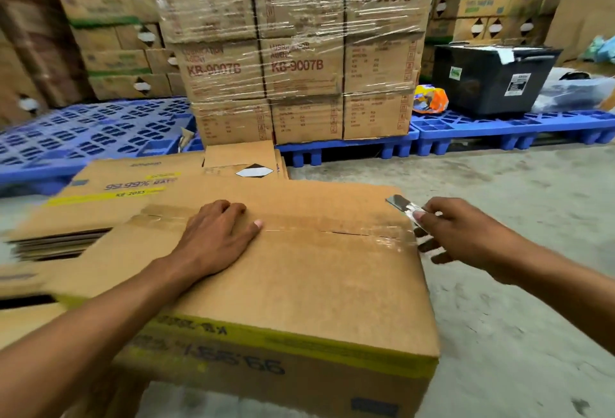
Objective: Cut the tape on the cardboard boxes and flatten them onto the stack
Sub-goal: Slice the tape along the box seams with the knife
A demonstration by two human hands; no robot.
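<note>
A brown cardboard box [299,288] with a yellow band stands in front of me, its top seam covered by clear tape [332,231]. My left hand [216,234] lies flat on the top, fingers over the taped seam. My right hand [466,234] grips a box cutter [404,206] whose blade points at the box's far right edge, at the end of the tape. Behind and to the left lies a stack of flattened boxes [109,191].
A shrink-wrapped pile of cartons [299,51] stands on blue pallets [83,131] straight ahead. A black bin [489,78] and plastic bags sit on a pallet at the right. Bare concrete floor [515,284] lies to the right of the box.
</note>
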